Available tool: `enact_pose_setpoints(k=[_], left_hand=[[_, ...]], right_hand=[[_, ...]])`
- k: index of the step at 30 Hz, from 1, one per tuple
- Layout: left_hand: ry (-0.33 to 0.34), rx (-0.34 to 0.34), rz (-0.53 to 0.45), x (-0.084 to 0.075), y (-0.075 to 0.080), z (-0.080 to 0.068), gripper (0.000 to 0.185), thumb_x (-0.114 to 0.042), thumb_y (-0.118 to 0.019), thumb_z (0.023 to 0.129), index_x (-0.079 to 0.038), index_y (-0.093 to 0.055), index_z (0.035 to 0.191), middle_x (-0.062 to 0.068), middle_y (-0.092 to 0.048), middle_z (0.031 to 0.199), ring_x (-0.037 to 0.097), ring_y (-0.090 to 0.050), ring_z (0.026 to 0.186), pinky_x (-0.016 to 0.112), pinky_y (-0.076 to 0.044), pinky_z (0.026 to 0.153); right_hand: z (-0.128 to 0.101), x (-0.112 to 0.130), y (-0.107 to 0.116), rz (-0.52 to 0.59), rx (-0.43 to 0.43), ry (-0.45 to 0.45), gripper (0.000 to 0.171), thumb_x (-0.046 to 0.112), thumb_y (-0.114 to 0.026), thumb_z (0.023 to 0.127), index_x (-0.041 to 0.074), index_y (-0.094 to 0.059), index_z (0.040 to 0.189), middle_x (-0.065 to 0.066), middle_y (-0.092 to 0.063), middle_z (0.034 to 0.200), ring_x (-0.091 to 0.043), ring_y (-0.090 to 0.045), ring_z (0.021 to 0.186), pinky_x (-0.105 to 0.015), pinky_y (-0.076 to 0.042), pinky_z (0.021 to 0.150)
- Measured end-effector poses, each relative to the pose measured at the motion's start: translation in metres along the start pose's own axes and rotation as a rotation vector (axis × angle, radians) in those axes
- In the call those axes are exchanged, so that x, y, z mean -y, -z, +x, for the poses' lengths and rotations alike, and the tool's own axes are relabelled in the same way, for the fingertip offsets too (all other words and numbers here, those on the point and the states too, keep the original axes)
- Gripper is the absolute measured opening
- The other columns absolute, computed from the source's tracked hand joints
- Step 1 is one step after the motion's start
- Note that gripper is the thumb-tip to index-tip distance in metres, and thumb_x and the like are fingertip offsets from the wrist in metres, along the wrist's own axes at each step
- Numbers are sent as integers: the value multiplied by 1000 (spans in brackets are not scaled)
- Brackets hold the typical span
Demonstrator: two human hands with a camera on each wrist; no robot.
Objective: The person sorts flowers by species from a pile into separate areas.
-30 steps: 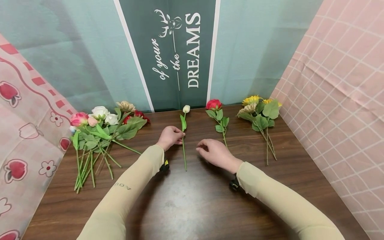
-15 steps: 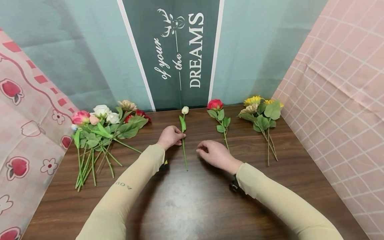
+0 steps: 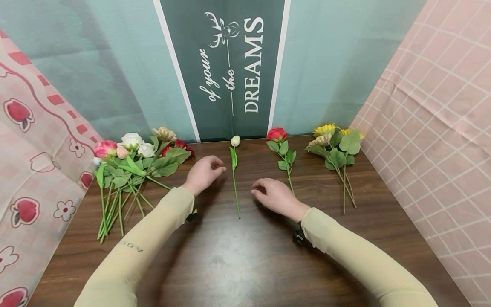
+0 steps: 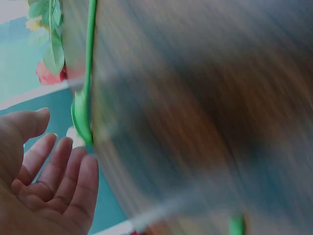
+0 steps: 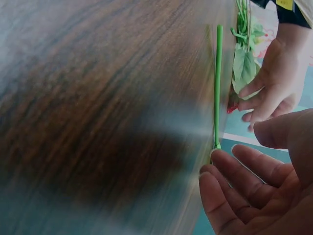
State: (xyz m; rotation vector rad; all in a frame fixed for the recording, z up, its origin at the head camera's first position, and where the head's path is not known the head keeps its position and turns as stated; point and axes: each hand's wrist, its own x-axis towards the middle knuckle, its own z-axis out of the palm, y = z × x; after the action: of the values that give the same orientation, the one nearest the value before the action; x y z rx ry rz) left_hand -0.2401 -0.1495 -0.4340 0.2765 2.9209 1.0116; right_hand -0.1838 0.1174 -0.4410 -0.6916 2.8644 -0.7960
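A white tulip with a green stem lies on the wooden table between the two hands. My left hand is just left of its stem, apart from it, thumb and fingers loosely bent with nothing between them. In the left wrist view the tulip's green stem runs beyond the fingers. To the right of the tulip, my right hand hovers low with relaxed fingers and holds nothing. Beyond it lies a red rose, the lower end of its stem close behind that hand.
At the left lies a pile of pink, white, beige and red flowers with crossed stems. A smaller bunch with yellow and beige flowers lies at the right. A printed backdrop stands along the table's back edge, with patterned cloths on both sides.
My left hand has let go of the tulip stem and moved left, away from it. The tulip stays on the table, and my right hand has barely moved.
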Motion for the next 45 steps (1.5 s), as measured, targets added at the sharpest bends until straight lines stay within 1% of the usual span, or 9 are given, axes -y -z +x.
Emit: enact_pose_setpoints(k=[6, 13, 16, 18, 23, 28, 33, 37, 45], left_hand=[[-50, -58, 171, 29, 35, -17, 27, -26, -70, 98, -9, -71, 119, 11, -69, 118, 31, -63, 109, 52, -52, 91], [-102, -112, 395, 79, 84, -45, 33, -19, -71, 96, -2, -68, 124, 21, -66, 123, 45, -58, 116, 61, -47, 96], [-81, -129, 434, 102, 106, -58, 33, -16, -70, 95, 0, -66, 124, 25, -65, 121, 48, -58, 112, 64, -47, 92], [-45, -133, 440, 117, 119, -65, 33, -15, -69, 95, 2, -66, 124, 27, -64, 121, 49, -58, 111, 66, -47, 90], [27, -92, 437, 146, 140, -78, 32, -19, -66, 97, 2, -69, 121, 28, -65, 118, 50, -60, 106, 66, -48, 87], [30, -65, 436, 158, 149, -82, 24, -20, -66, 97, -3, -75, 111, 24, -71, 110, 45, -66, 97, 62, -51, 79], [-21, -59, 468, 156, 146, -79, 18, -18, -69, 95, -4, -77, 103, 19, -73, 99, 41, -68, 90, 59, -52, 76], [-50, -66, 506, 153, 140, -74, 14, -15, -69, 94, -6, -78, 100, 16, -74, 93, 38, -69, 84, 58, -53, 71], [-34, -88, 522, 148, 129, -67, 13, -10, -70, 91, -7, -77, 102, 18, -73, 98, 37, -69, 83, 56, -54, 63]], right_hand=[[8, 6, -2, -38, -8, 54, 33, 32, -64, 101, 8, -71, 123, -6, -70, 123, -28, -60, 123, -45, -46, 107], [23, 28, -13, -89, 21, 170, 41, 32, -65, 101, 7, -64, 134, -8, -64, 134, -27, -55, 129, -41, -42, 111], [29, 45, -20, -141, 45, 240, 46, 32, -66, 101, 8, -60, 140, -9, -61, 139, -27, -53, 132, -41, -40, 113], [33, 59, -25, -185, 75, 285, 51, 34, -65, 101, 8, -56, 144, -10, -57, 144, -28, -49, 136, -42, -36, 116], [42, 93, -40, -293, 139, 372, 59, 40, -62, 102, 11, -48, 152, -11, -47, 155, -33, -37, 147, -45, -27, 122], [46, 122, -56, -359, 166, 430, 62, 46, -59, 103, 17, -44, 156, -8, -42, 159, -32, -30, 150, -44, -21, 124], [46, 141, -67, -379, 196, 482, 63, 47, -59, 103, 18, -43, 156, -8, -40, 160, -32, -28, 151, -42, -19, 124], [44, 146, -72, -377, 209, 499, 63, 48, -58, 103, 19, -44, 156, -7, -41, 159, -32, -28, 151, -42, -20, 124], [40, 141, -73, -376, 207, 491, 60, 47, -59, 102, 18, -47, 154, -7, -45, 157, -31, -29, 151, -41, -21, 124]])
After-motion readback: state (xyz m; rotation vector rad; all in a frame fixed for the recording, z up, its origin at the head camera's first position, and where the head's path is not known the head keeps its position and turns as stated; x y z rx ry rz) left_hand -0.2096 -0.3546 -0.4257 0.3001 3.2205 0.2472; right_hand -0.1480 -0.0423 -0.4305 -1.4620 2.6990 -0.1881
